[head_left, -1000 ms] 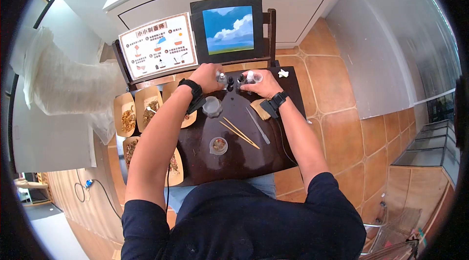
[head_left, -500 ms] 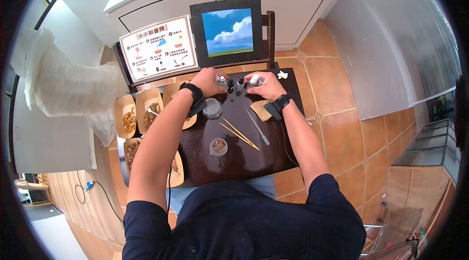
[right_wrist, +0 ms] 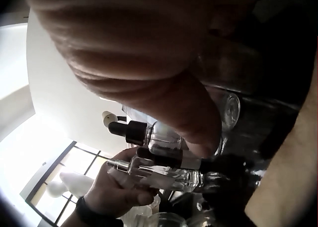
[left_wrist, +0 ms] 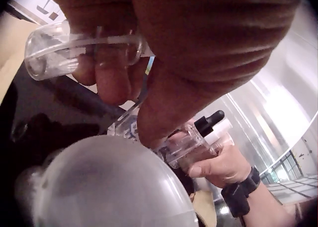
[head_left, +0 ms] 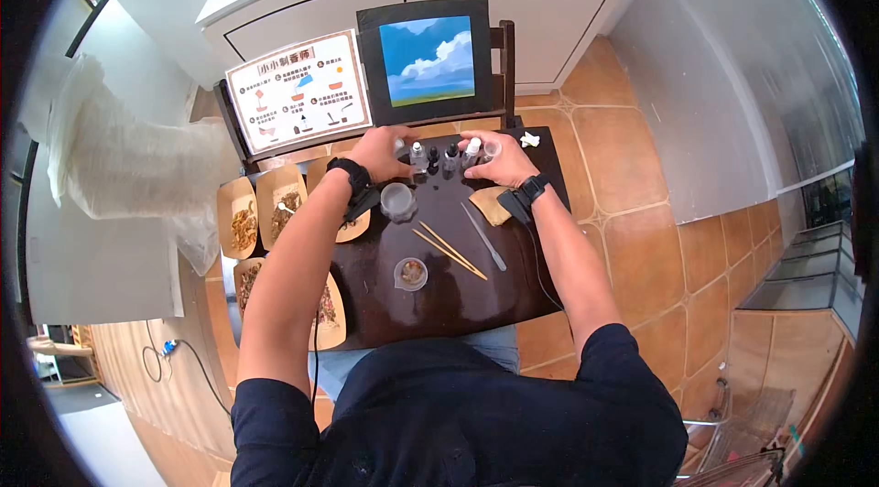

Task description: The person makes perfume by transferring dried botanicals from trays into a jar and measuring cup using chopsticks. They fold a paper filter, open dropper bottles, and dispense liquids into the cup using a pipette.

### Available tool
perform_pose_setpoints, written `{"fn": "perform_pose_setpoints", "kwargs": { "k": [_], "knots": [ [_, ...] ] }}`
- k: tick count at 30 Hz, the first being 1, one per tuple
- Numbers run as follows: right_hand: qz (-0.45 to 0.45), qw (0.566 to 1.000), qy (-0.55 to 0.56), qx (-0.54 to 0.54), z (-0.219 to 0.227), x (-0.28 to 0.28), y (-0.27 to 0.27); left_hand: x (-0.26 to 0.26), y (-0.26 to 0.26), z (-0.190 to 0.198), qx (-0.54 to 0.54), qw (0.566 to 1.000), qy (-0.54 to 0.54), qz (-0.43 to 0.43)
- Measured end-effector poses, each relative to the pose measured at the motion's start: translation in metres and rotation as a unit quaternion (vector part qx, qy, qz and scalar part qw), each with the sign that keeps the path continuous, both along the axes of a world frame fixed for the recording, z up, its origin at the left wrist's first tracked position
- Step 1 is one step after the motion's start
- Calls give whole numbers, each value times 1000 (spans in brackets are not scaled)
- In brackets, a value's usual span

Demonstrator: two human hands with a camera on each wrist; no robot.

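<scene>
In the head view my left hand (head_left: 377,156) is at the back of the dark table, beside an upright clear bottle (head_left: 418,158). The left wrist view shows its fingers curled at a clear container (left_wrist: 52,53), with the thumb by other bottles. My right hand (head_left: 502,160) grips a white-capped bottle (head_left: 472,154), and a small clear cup (head_left: 493,150) sits against its fingers. Two black-topped dropper bottles (head_left: 451,157) (head_left: 433,159) stand between the hands. In the right wrist view a black dropper top (right_wrist: 128,131) is near my thumb, which hides part of the bottles.
A clear lidded-looking dish (head_left: 397,202), a cup with bits inside (head_left: 410,274), wooden sticks (head_left: 450,251), a plastic pipette (head_left: 484,238) and a tan cloth-like piece (head_left: 490,206) lie nearer. Paper trays (head_left: 237,200) of dried material are at left; a sign (head_left: 298,89) and picture (head_left: 428,61) stand behind.
My left hand has shifted left, leaving the clear bottle standing apart from it. My right hand has moved slightly right with the white-capped bottle, away from the dropper bottles.
</scene>
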State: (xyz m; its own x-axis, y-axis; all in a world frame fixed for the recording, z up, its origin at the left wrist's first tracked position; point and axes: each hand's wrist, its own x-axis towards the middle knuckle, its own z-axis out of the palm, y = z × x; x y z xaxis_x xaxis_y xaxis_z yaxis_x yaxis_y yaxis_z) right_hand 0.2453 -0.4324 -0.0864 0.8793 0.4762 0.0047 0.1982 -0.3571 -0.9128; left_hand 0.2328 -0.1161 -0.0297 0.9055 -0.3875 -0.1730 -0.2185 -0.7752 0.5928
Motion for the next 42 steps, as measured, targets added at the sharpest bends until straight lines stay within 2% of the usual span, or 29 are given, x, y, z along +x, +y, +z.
{"fn": "perform_pose_setpoints", "kwargs": {
  "k": [5,9,12,15,18,19,23,24,25,26,28,31,32,35,38,39,42],
  "knots": [
    [-29,1000,10,5,-5,-7,-8,-4,10,2,-45,998,-39,13],
    [-46,999,-10,18,-3,-13,-12,-12,13,15,-37,997,-55,35],
    [-58,997,43,-14,-5,-10,-13,-22,15,33,-92,993,-10,69],
    [-52,998,4,-23,-11,-4,-11,-28,16,42,-142,983,33,110],
    [-58,998,11,-36,-8,-5,-10,-35,20,45,-170,979,1,110],
    [-57,998,10,-36,-6,-7,-10,-38,20,46,-170,979,-42,103],
    [-57,997,-11,56,-9,-14,-23,-51,18,45,-187,965,-144,113],
    [-64,993,-35,91,-15,-15,-31,-58,16,53,-186,965,-142,115],
    [-63,994,-50,77,-19,-12,-41,-66,14,60,-262,952,-87,130],
    [-111,988,-106,30,-2,-21,-44,-74,11,69,-336,930,-32,143],
    [-178,966,-175,64,2,-26,-54,-85,7,68,-349,926,-22,141],
    [-287,924,-201,154,16,-37,-53,-96,0,61,-394,916,-18,74],
    [-288,924,-200,152,24,-44,-48,-99,-4,59,-395,916,-15,73],
    [-241,939,-148,193,59,-71,-20,-108,-16,54,-342,939,-25,40],
    [-124,978,-120,116,87,-100,13,-116,-26,46,-301,952,-45,17],
    [-92,983,-105,119,97,-110,25,-121,-27,47,-267,958,-107,-1],
    [-19,987,-89,135,124,-138,57,-133,-37,56,-212,970,-117,-36]
  ]
}}
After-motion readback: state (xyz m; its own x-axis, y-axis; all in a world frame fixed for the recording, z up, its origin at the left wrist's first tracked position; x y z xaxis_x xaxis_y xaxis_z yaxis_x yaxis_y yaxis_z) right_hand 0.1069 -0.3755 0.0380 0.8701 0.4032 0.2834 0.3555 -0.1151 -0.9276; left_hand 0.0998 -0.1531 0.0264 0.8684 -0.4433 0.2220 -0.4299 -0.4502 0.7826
